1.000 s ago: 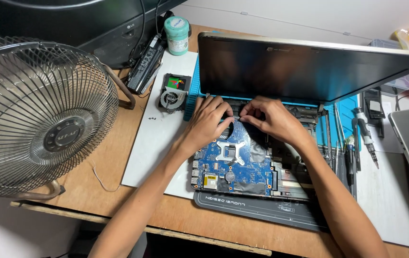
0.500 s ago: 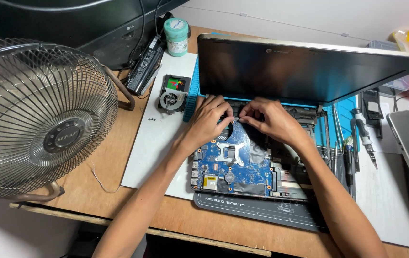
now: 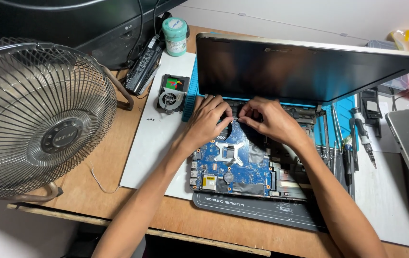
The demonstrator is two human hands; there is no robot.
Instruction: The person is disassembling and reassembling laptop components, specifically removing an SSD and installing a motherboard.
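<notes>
1. At the far edge of the opened laptop base, just under the tilted screen lid (image 3: 309,71), both hands meet. The left hand (image 3: 209,122) and the right hand (image 3: 271,122) have hardly moved over the last second; they stay pressed close together at the same spot.
2. Fingers of both hands are curled and pinched on something small and dark at the far edge of the blue motherboard (image 3: 233,162). What exactly they grip is hidden behind the fingertips, so I cannot tell whether it is a cable, a connector or a clip.
3. With so little change, this reads as fine, steady fiddling at one point, not a lift or a shift of the board. The motherboard lies flat in the laptop base, its near edge towards the person.
4. Under the laptop lies a dark work mat (image 3: 261,210), over a white sheet (image 3: 152,143) on the wooden tabletop (image 3: 94,191).
5. A loose cooling fan (image 3: 170,98) sits on the white sheet, left of the hands and apart from them.
6. A large metal desk fan (image 3: 37,119) fills the left side.
7. Far left stand a green-lidded jar (image 3: 175,29) and a black battery pack (image 3: 142,64).
8. Screwdrivers and tools (image 3: 352,143) lie to the right on a blue mat.
</notes>
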